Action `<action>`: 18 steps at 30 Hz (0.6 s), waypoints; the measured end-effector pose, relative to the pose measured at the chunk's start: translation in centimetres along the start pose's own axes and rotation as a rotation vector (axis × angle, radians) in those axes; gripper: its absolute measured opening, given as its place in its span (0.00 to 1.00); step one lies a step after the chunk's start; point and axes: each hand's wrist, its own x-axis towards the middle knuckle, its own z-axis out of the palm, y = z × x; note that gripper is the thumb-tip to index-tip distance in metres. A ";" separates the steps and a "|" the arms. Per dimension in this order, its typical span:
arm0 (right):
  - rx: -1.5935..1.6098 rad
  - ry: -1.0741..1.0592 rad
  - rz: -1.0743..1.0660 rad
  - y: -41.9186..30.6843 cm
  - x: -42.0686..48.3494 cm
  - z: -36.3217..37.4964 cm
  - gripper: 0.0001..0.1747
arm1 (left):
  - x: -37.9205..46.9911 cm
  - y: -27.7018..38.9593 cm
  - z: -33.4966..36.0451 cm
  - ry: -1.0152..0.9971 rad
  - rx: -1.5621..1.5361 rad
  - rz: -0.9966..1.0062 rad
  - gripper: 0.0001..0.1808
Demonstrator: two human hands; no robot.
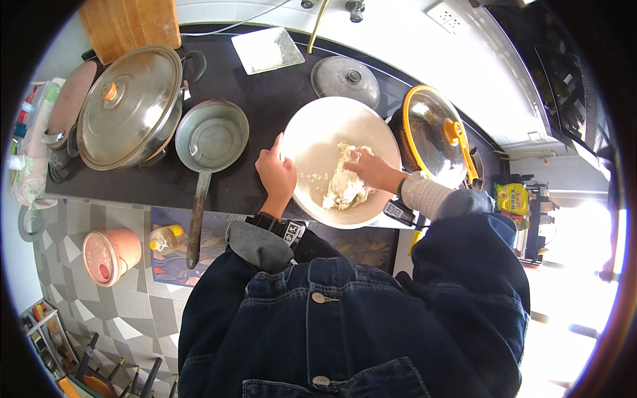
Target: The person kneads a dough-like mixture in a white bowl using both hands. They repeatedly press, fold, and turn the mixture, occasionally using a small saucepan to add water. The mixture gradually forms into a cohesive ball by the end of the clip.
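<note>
A large white mixing bowl (318, 124) sits on the dark countertop in front of me. Inside it lies a rough, sticky lump of dough (343, 186), with small crumbs of dough to its left. My right hand (371, 169) is on the upper right part of the dough, its fingertips pressed into it and partly hidden. My left hand (277, 174) grips the bowl at its left rim, thumb and a finger against the wall.
Left of the bowl are a metal saucepan (211, 137) with its handle overhanging the counter edge and a large lidded pan (134, 109). Behind lie a grey lid (343, 79) and a square white dish (267, 51). An orange-rimmed lidded pan (433, 134) stands close at right.
</note>
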 end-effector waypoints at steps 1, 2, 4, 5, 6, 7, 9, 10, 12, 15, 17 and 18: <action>-0.021 0.062 -0.009 0.5 0.7 0.1 0.29 | 0.1 0.1 -0.1 -0.013 -0.003 -0.005 0.29; -0.032 0.109 -0.031 1.0 1.6 0.1 0.29 | 0.1 0.1 -0.3 -0.015 0.003 0.011 0.29; -0.038 0.150 -0.007 2.0 3.3 -0.1 0.27 | 0.1 0.2 -0.5 -0.027 0.011 0.032 0.29; 0.037 0.179 0.059 2.3 4.1 -0.3 0.26 | 0.0 0.3 -0.6 -0.031 0.023 0.034 0.29; 0.099 0.218 0.133 2.5 4.9 -0.5 0.26 | -0.1 0.4 -0.7 -0.028 0.037 0.034 0.29; 0.158 0.258 0.205 2.5 5.5 -0.6 0.26 | -0.1 0.5 -0.7 -0.023 0.051 0.033 0.28; 0.225 0.273 0.244 2.1 5.7 -0.8 0.24 | -0.2 0.7 -0.8 0.014 0.059 0.041 0.28; 0.231 0.278 0.208 1.8 5.3 -0.8 0.23 | -0.3 0.7 -0.8 0.019 0.066 0.037 0.28; 0.173 0.317 0.035 1.0 3.7 -0.8 0.24 | -0.4 0.8 -0.6 0.046 0.061 0.000 0.28; 0.126 0.186 -0.196 0.4 -0.1 -1.1 0.26 | -0.4 0.7 -0.4 0.059 0.045 -0.005 0.27; 0.275 -0.096 -0.175 1.2 -1.2 -2.3 0.28 | -0.4 0.6 -0.5 0.037 0.033 0.011 0.27; 0.331 -0.268 -0.157 1.8 -1.3 -3.1 0.28 | -0.3 0.6 -0.5 0.020 0.022 0.014 0.27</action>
